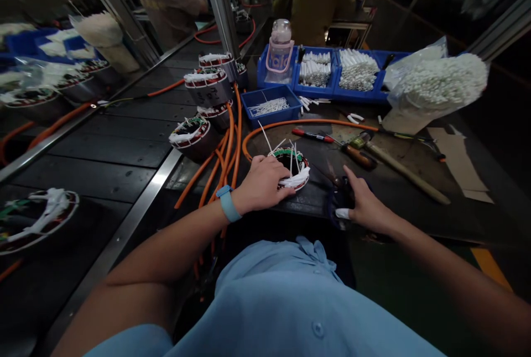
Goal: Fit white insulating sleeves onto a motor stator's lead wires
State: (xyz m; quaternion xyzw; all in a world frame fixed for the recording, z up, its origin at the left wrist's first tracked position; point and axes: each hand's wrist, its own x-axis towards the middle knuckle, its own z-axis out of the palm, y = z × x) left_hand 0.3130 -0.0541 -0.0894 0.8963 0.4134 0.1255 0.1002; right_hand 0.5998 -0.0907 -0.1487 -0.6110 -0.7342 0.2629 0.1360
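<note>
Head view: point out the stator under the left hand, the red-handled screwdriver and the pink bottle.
stator [296, 181]: head view, on the white winding at its near edge.
red-handled screwdriver [312, 135]: head view, on the red handle.
pink bottle [280, 57]: head view, on the middle of its body.

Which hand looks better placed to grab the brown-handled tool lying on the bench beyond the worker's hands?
Probably the right. The right hand has its forefinger stretched toward the brown-handled tool, which lies just beyond it. The left hand is cupped over the wound stator and sits farther off.
</note>
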